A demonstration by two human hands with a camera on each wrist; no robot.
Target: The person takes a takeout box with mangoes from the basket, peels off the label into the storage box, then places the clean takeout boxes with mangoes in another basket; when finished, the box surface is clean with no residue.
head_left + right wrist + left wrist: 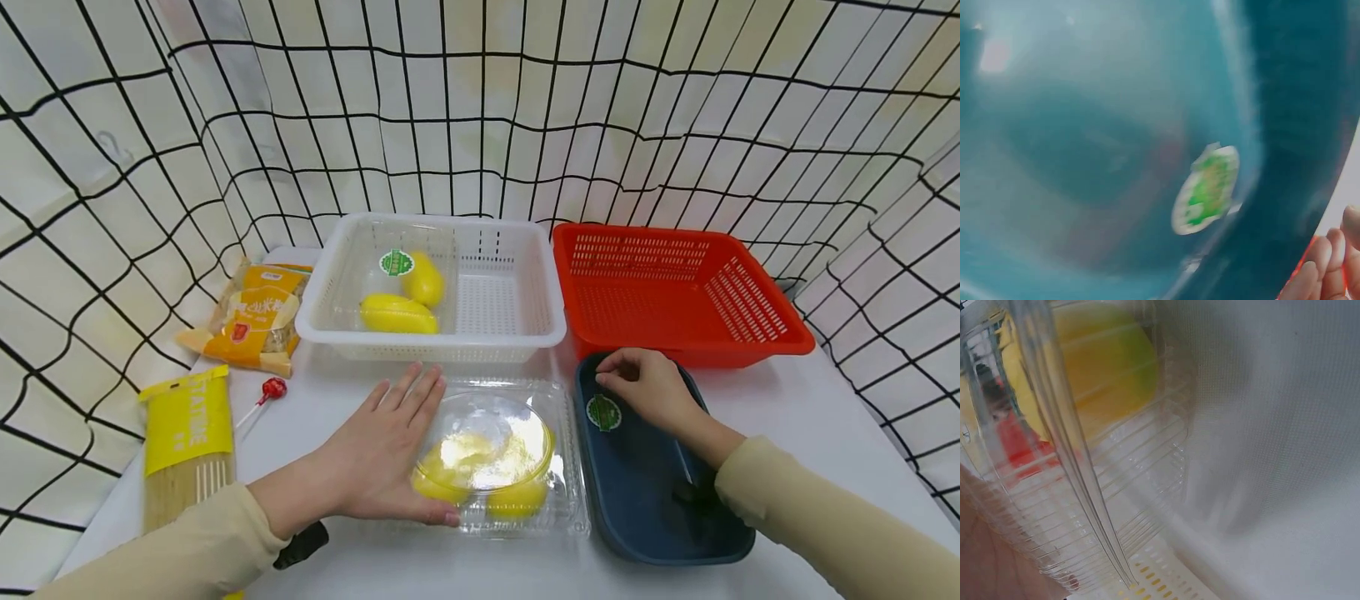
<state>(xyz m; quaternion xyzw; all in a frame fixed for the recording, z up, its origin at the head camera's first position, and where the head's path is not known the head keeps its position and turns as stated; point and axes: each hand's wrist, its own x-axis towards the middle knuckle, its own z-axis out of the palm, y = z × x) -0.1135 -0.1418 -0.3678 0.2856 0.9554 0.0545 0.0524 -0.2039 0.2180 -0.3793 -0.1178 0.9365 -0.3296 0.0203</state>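
My left hand lies with straight, spread fingers along the left side of a closed clear plastic clamshell box. Through its shiny lid show yellow fruits, blurred by glare. The left wrist view shows the box's ribbed wall and a yellow-green fruit up close. Over the far end of a dark blue tray is my right hand, fingers loosely bent, nothing visible between them. A round green-and-white sticker sits in the tray just below the fingertips, apart from them in the right wrist view.
Behind stand a white basket, holding another clear box with yellow fruits, and a red basket. At left are an orange food bag, a red lollipop and a yellow noodle pack. Black netting surrounds the table.
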